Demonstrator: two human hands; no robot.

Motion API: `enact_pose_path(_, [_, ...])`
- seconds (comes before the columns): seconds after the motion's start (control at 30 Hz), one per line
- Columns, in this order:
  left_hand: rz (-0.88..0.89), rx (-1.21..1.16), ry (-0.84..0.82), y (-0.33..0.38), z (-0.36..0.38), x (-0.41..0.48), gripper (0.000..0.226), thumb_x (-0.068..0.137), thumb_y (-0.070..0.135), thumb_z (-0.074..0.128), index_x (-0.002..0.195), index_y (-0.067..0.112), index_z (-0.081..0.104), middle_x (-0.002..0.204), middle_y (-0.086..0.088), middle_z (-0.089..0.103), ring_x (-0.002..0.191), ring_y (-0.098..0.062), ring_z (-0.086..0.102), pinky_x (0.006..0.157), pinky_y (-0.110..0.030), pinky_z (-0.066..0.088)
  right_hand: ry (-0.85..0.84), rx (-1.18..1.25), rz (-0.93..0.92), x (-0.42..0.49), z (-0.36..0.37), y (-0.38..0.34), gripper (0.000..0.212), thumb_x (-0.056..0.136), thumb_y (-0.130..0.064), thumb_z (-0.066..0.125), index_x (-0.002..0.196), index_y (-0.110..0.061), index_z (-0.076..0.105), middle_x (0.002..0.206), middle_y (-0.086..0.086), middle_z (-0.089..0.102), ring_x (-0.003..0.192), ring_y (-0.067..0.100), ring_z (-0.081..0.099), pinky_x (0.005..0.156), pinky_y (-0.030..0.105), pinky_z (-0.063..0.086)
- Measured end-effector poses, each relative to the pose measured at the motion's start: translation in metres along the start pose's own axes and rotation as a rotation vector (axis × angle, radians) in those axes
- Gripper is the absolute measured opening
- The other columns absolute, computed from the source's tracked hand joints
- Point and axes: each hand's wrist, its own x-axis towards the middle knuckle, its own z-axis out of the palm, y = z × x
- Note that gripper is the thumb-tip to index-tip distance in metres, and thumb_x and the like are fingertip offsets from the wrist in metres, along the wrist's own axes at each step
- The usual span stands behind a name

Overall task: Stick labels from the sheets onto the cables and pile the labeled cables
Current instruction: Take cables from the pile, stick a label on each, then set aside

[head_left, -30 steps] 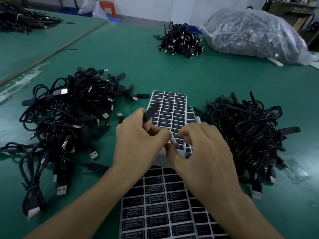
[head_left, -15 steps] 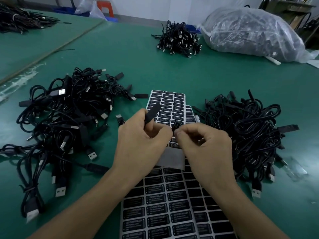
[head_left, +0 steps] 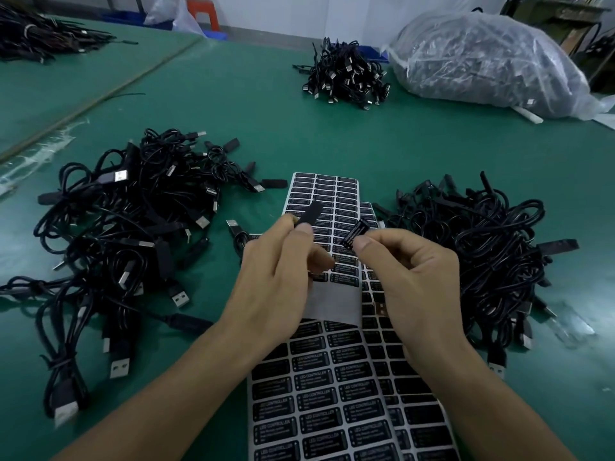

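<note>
Cables are heaped in a loose black tangle, the left pile [head_left: 126,234], on the green table [head_left: 233,111], and USB plugs are seen poking out of it. Such cables are judged light and limp, prone to snag on one another, so a single one is best lifted by a stiff part rather than dragged by its cord. Just that is done by the left hand [head_left: 276,277]: a flat black block [head_left: 311,212], seemingly the rigid inline body of one cable, is pinched between thumb and fingers, with its far end exposed and tilted up. The cord below it is hidden by the hand.

Beneath and between both hands the label sheets [head_left: 316,394] are spread flat and overlapping, with one strip of backing already stripped bare. A single label [head_left: 355,235] is held up just beside the block, not touching it. It is nipped at its lower end between thumb and forefinger of the right hand [head_left: 412,281], whose other fingers are curled. The label is judged feather-light, floppy and tacky on one face. It is best kept by a corner only, so that the glue is not fouled and it is not folded onto itself, then laid on the block's flat face and smoothed down.

Further right, the right pile [head_left: 492,261] of cables is heaped; which pile is the labelled one cannot be told.
</note>
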Motion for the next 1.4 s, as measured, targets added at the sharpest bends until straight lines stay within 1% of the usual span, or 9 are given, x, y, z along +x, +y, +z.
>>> enact_pose_path(0.13, [0.052,0.040,0.005,0.000,-0.001,0.001,0.032,0.094,0.031,0.040,0.067,0.023,0.055,0.074,0.003,0.071,0.073,-0.011,0.067,0.064,-0.027,0.052,-0.065,0.086,-0.062,-0.002,0.000,-0.004,0.019,0.089,-0.010,0.071,0.077,-0.024,0.076,0.072,-0.006,0.070,0.066,0.002,0.061,0.066,0.016,0.052])
enact_pose_path(0.27, [0.154,0.111,-0.064,0.005,-0.002,-0.001,0.036,0.098,0.031,0.046,0.070,0.012,0.059,0.063,-0.006,0.058,0.062,-0.025,0.055,0.061,-0.043,0.045,-0.093,0.142,-0.053,-0.002,0.002,-0.005,0.015,0.088,-0.010,0.069,0.083,-0.021,0.077,0.078,-0.006,0.074,0.074,0.004,0.068,0.071,0.015,0.052])
enact_pose_path(0.43, [0.173,0.162,-0.167,0.006,-0.005,0.001,0.041,0.097,0.027,0.048,0.062,0.007,0.041,0.057,0.000,0.038,0.058,-0.015,0.038,0.057,-0.034,0.035,-0.061,0.191,0.013,-0.001,0.001,-0.003,0.012,0.089,-0.007,0.068,0.085,-0.016,0.076,0.080,-0.003,0.076,0.075,0.006,0.071,0.071,0.015,0.054])
enact_pose_path(0.6, [0.073,0.108,-0.262,0.002,-0.006,0.001,0.026,0.090,0.033,0.055,0.079,0.016,0.071,0.060,-0.006,0.054,0.054,-0.022,0.043,0.052,-0.035,0.039,-0.036,0.183,0.036,0.001,0.000,-0.001,0.018,0.089,-0.008,0.069,0.080,-0.021,0.077,0.078,-0.004,0.075,0.075,0.005,0.070,0.071,0.015,0.053])
enact_pose_path(0.67, [0.026,0.055,-0.267,0.002,-0.007,0.002,0.019,0.086,0.035,0.066,0.102,0.029,0.075,0.069,0.006,0.070,0.061,-0.018,0.061,0.063,-0.034,0.051,-0.028,0.174,0.043,0.002,-0.001,0.000,0.019,0.088,-0.009,0.070,0.078,-0.022,0.078,0.077,-0.003,0.075,0.075,0.005,0.068,0.071,0.016,0.052])
enact_pose_path(0.73, [-0.016,0.009,-0.246,-0.002,-0.008,0.004,0.031,0.084,0.035,0.076,0.114,0.032,0.069,0.079,0.008,0.077,0.071,-0.013,0.070,0.073,-0.037,0.057,-0.028,0.180,0.045,0.003,-0.002,0.000,0.019,0.088,-0.008,0.070,0.077,-0.021,0.078,0.076,-0.004,0.074,0.073,0.004,0.067,0.071,0.016,0.052])
enact_pose_path(1.0, [0.007,-0.156,-0.227,-0.001,-0.008,0.004,0.024,0.094,0.011,0.066,0.108,0.029,0.072,0.077,0.003,0.076,0.071,-0.010,0.072,0.067,-0.019,0.055,-0.055,0.138,0.049,0.004,-0.004,0.001,0.015,0.088,-0.007,0.071,0.080,-0.019,0.076,0.076,-0.004,0.075,0.074,0.004,0.068,0.071,0.015,0.052])
enact_pose_path(1.27, [0.004,-0.172,-0.221,0.002,-0.007,0.002,0.041,0.085,0.001,0.075,0.097,0.041,0.076,0.082,0.003,0.078,0.072,-0.014,0.075,0.066,-0.019,0.058,-0.078,0.091,0.034,0.005,-0.006,0.002,0.017,0.088,-0.007,0.070,0.080,-0.020,0.077,0.078,0.000,0.075,0.075,0.010,0.071,0.072,0.018,0.055])
enact_pose_path(1.4, [0.002,-0.174,-0.217,0.004,-0.007,0.002,0.036,0.086,0.001,0.075,0.101,0.035,0.074,0.082,0.003,0.078,0.073,-0.015,0.076,0.067,-0.020,0.058,-0.098,0.098,0.029,0.005,-0.006,0.002,0.015,0.089,-0.004,0.069,0.082,-0.015,0.077,0.079,0.003,0.075,0.074,0.011,0.071,0.070,0.018,0.054])
